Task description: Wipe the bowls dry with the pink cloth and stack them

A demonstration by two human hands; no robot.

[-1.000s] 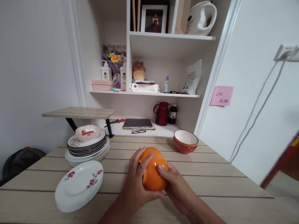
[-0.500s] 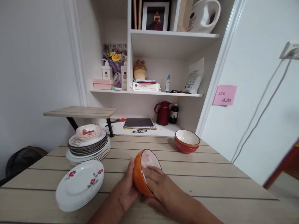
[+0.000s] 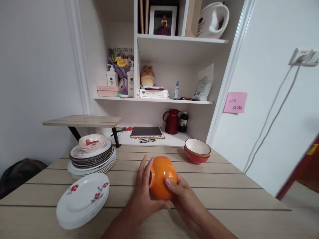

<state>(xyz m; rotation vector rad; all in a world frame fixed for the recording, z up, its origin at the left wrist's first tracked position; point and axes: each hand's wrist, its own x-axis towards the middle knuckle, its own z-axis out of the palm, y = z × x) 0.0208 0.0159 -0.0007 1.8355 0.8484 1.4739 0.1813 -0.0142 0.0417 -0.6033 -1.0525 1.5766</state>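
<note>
An orange bowl [image 3: 163, 177] is held on its side above the table, its round outer wall towards me and its foot facing left. Its inside is out of sight. My right hand [image 3: 185, 196] grips it from the right, thumb on the outer wall; the other fingers are partly hidden behind. My left hand [image 3: 146, 194] cups the foot side, fingers raised along its left and thumb stretched out underneath. To the right stand two stacked bowls [image 3: 197, 152], red outside and white inside. Left of my hands lies a stack of white plates [image 3: 82, 199] with red flowers.
Behind the flowered plates is a taller plate stack [image 3: 92, 159] with a small square dish [image 3: 92, 142] on top. A raised wooden stand [image 3: 83, 121] is at the back left. A laptop [image 3: 146, 131], glasses [image 3: 147, 141] and a red jug [image 3: 171, 121] lie beyond the table.
The orange bowl has been turned over, from its white inside facing up to its outer wall facing me. My right hand has moved from inside the bowl to its right side.
</note>
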